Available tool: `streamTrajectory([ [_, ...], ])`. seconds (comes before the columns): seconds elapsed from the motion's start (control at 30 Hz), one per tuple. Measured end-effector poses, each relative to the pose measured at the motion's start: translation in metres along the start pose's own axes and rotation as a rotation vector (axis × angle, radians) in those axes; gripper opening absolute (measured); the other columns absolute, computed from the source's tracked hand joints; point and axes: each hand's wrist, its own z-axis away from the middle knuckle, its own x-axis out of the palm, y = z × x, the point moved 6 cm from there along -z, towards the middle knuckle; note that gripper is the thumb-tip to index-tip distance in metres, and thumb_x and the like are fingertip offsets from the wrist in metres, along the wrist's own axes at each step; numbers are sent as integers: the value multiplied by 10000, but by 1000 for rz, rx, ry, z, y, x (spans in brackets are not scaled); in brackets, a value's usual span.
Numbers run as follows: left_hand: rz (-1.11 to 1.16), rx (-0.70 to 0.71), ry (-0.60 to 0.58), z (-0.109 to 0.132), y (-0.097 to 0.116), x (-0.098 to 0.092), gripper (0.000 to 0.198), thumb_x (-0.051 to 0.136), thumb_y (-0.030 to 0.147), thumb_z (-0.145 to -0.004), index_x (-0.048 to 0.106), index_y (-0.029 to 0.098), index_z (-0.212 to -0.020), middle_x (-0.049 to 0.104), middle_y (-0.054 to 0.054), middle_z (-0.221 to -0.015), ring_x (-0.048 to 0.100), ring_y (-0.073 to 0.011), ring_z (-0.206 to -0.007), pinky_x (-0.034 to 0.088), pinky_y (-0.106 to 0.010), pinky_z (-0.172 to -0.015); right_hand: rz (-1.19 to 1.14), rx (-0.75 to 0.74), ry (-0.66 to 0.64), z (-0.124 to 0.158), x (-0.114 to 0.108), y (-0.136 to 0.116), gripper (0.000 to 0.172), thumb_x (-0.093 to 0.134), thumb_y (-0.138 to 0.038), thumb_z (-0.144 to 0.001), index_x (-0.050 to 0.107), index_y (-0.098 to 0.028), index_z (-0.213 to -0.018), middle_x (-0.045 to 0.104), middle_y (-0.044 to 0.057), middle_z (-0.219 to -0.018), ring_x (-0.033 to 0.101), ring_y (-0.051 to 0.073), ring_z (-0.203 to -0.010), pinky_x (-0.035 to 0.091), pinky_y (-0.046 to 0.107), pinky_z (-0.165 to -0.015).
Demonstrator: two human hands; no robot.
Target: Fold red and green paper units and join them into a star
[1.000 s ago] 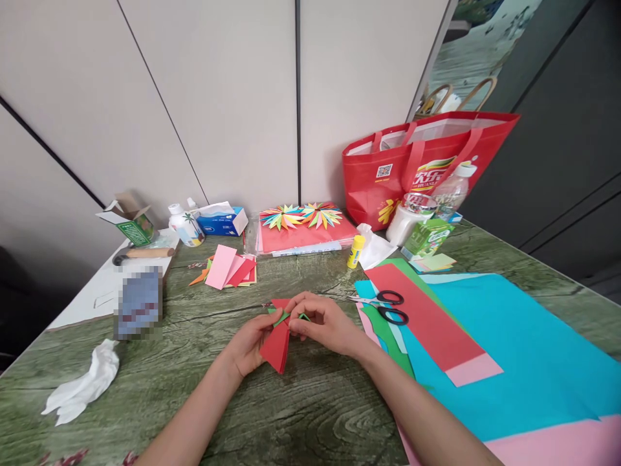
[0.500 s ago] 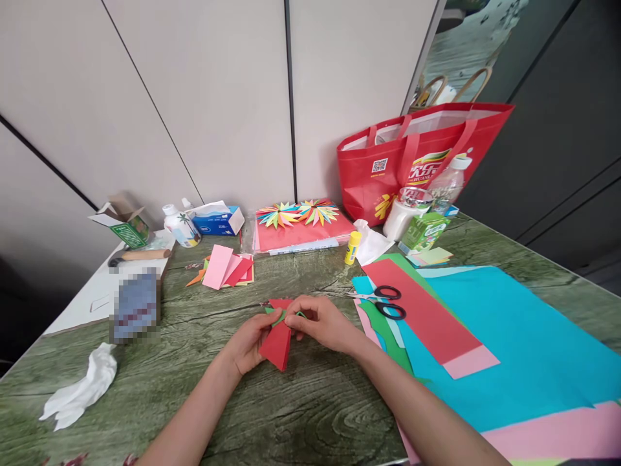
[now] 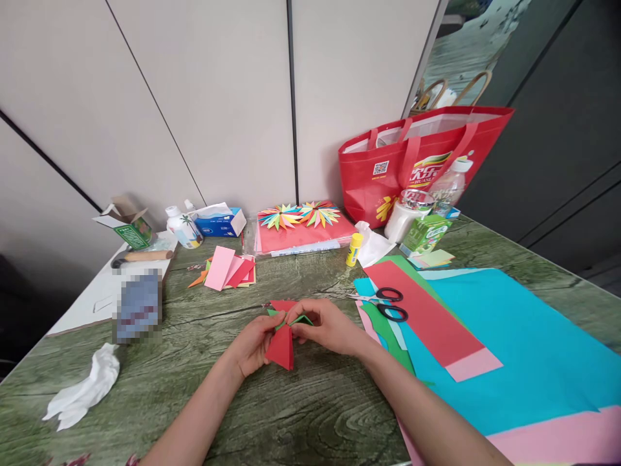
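Note:
Folded red paper (image 3: 281,349) is held between both hands above the middle of the table, its wide lower part pointing down toward me. A green folded paper piece (image 3: 303,320) crosses it at the centre and shows between the fingers. My left hand (image 3: 255,344) pinches the papers from the left side. My right hand (image 3: 324,325) grips them from the right, thumb and fingers at the crossing point. The fingertips partly hide where red and green meet.
Black-handled scissors (image 3: 388,304) lie on coloured sheets (image 3: 509,343) at the right. A glue stick (image 3: 354,250) stands behind them. Small paper pieces (image 3: 226,268), paper stars (image 3: 317,213), a tissue box (image 3: 220,223) and a red bag (image 3: 369,188) are farther back. Crumpled tissue (image 3: 87,388) lies left.
The red paper has turned slightly, and its lower part has shifted a little right. More of the green piece shows by my right fingers. The camera view has shifted slightly.

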Motion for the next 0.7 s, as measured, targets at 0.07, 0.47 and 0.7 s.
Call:
streamTrajectory([
  [0.07,7,6,11,0,0,-1,160,572,190,-781,651,53,-757,641,-73,-551,545,-99,-391,418,-174,-382,49,-46,15,0,-2,-5,111,602,-259,-741,617,-164,-796,643,29,-834,575,133,-683,476,266,-627],
  [0.47,-90,196,140,10,13,6,297,659,370,-684,542,131,-553,495,26,-362,393,-83,-228,250,-181,-213,227,-126,85,1,-9,-9,238,519,-401,-829,667,-287,-977,476,40,-1054,517,167,-964,449,299,-780],
  [0.7,-308,347,227,14,21,6,423,566,519,-707,494,156,-501,487,17,-318,378,-85,-199,191,-173,-204,-41,-45,143,-1,-6,-6,304,511,-460,-813,661,-217,-920,500,46,-1037,513,174,-979,446,299,-787],
])
